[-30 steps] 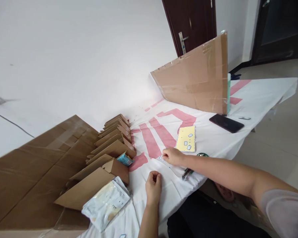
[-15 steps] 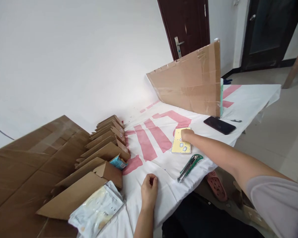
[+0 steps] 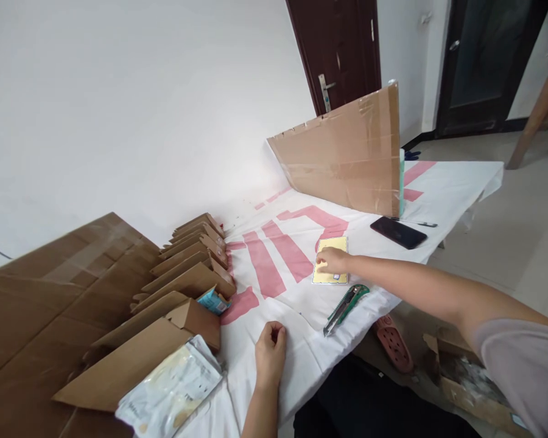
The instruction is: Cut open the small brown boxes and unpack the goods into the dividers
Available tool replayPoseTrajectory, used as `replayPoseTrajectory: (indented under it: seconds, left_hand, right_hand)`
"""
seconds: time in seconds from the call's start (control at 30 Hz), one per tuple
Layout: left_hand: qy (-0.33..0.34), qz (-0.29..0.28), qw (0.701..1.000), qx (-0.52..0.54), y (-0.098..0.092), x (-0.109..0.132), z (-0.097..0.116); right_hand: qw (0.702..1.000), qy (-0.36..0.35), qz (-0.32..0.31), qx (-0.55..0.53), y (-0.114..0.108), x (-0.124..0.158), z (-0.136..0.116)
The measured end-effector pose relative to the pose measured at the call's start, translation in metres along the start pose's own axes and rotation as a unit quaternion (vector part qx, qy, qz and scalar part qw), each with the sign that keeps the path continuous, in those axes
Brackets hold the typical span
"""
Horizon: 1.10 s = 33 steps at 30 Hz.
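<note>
1. Table (image 3: 461, 185): white-covered, pink-marked.
2. Left hand (image 3: 270, 350): resting on table, fingers curled together.
3. Right hand (image 3: 333, 260): over yellow card (image 3: 325, 278); fingers bunched, cannot tell whether gripping.
4. Yellow card: flat on table, partly hidden.
5. Green cutter (image 3: 346, 309): near card.

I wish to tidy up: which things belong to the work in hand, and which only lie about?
Work in hand, it seems:
yellow card, under the right hand

Probably just lying about:
green cutter
black phone
white pouch
blue packet
</note>
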State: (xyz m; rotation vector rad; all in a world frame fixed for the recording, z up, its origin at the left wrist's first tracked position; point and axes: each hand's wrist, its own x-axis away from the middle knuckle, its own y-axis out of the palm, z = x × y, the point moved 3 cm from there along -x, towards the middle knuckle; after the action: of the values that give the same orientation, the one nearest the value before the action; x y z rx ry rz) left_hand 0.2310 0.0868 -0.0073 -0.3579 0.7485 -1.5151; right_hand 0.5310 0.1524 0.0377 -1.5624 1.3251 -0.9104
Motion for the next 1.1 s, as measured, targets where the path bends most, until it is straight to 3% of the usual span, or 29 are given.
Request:
replayPoseTrajectory:
  seconds: [0.1,0.17,0.4,0.5,0.83,1.1]
  left_hand:
    - [0.001,-0.001,1.000,0.003,0.000,-0.001,0.000]
    - [0.000,-0.003,1.000,0.005,0.000,-0.001,-0.001]
    - [-0.004,-0.007,1.000,0.018,0.000,-0.003,-0.002]
    - [-0.006,-0.008,1.000,0.023,0.000,-0.003,-0.002]
    - [-0.009,-0.004,1.000,0.023,0.001,-0.001,-0.001]
    - [-0.011,0.003,1.000,0.025,-0.001,-0.001,0.003]
  right_hand:
    - [0.998,-0.067,-0.001,0.021,0.008,0.011,-0.012]
    - [0.997,-0.074,-0.002,0.038,0.010,0.017,-0.008]
    - [0.996,0.004,0.042,0.077,-0.009,0.020,0.049]
    - [0.995,0.025,0.056,0.075,-0.014,0.018,0.061]
    - [0.996,-0.021,0.045,0.072,0.013,0.019,0.042]
    - [0.997,0.014,0.065,0.048,0.003,0.002,0.054]
